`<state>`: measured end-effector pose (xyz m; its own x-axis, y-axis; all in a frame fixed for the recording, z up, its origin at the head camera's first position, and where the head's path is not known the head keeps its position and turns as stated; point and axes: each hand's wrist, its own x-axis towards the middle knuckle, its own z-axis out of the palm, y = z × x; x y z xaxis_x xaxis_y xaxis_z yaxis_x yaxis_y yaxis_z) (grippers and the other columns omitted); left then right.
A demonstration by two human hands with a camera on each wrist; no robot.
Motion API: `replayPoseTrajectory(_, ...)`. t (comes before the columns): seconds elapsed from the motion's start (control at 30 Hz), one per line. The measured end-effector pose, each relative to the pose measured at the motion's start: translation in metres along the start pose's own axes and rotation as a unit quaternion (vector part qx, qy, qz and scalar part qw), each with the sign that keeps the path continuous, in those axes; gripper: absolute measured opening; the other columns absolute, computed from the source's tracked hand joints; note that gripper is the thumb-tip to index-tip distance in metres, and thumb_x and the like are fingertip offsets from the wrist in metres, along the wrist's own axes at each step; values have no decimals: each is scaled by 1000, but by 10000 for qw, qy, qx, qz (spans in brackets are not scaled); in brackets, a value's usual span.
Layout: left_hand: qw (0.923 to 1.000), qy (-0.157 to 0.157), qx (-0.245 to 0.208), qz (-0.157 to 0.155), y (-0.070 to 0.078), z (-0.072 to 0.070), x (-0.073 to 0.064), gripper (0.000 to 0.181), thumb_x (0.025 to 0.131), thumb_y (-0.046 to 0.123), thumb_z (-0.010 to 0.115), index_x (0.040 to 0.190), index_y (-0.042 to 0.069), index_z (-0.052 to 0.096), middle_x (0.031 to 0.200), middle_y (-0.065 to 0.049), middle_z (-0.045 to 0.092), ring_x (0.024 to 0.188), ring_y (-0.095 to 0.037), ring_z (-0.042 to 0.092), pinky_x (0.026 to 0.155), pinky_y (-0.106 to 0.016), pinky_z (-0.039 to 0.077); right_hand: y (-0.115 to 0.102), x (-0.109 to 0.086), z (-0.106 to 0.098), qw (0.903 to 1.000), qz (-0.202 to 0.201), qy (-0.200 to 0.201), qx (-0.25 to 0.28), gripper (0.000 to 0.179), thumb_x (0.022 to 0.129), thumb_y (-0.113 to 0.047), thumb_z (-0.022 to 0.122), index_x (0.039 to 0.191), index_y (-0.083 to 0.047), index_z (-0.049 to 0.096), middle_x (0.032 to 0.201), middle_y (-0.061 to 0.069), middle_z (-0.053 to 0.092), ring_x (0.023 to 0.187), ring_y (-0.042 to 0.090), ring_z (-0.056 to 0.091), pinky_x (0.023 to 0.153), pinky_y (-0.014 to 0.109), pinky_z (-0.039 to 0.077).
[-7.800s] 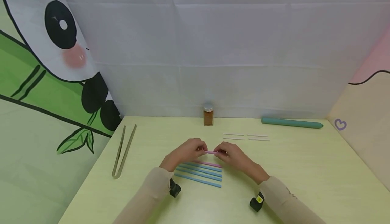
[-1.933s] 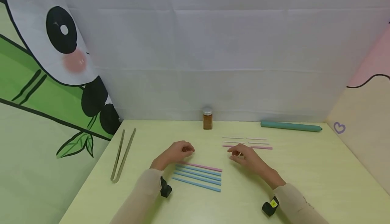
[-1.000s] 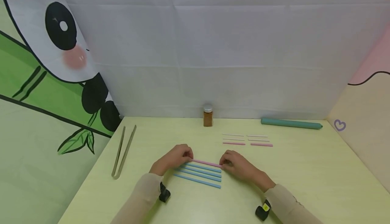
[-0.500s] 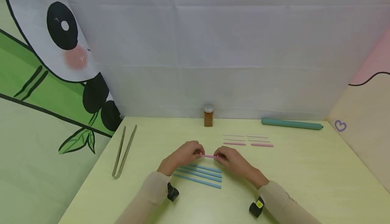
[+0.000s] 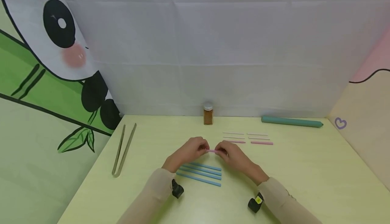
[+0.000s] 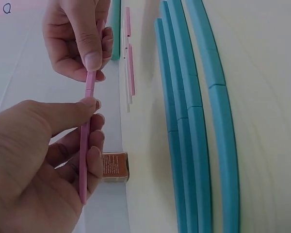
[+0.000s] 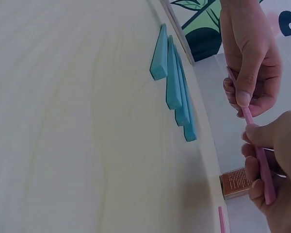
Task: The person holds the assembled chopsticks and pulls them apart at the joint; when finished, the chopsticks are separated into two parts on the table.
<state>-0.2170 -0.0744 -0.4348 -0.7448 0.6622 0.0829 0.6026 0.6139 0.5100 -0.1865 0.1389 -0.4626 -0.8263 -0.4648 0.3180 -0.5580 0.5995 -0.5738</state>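
Both hands hold one slim pink stick (image 5: 211, 150) between them, raised above the table. My left hand (image 5: 188, 150) pinches one half with thumb and fingers, and my right hand (image 5: 234, 154) pinches the other. The left wrist view shows the stick whole and straight, with a fine line across it between the two thumbs. Below the hands, several longer blue sticks (image 5: 199, 180) lie side by side on the table; cross lines mark them in the left wrist view. Two short pink pieces (image 5: 262, 143) lie end to end beyond the right hand.
Thin pale sticks (image 5: 259, 138) lie in short rows behind the pink pieces. A small jar (image 5: 208, 115) of brown contents with a silver lid stands at the back edge. Metal tongs (image 5: 123, 153) lie at the left, and a green rolled-up thing (image 5: 291, 121) lies back right.
Two short pink pieces now lie by the pale sticks. Since then, the hands have lifted another pink stick from beside the blue ones and brought their grips closer together.
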Motion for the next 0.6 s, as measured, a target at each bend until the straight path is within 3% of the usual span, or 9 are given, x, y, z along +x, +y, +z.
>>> replayPoseTrajectory(0.6,9989,419,-65,175,-2,0,4,6,92,13,64,93,9,68,85,0,61,76,-8,57,69,-21,49,0,2,-7,9998,102,4,-158,10,96,-19,57,92,-12,61,86,-5,57,74,8,48,67,21,45)
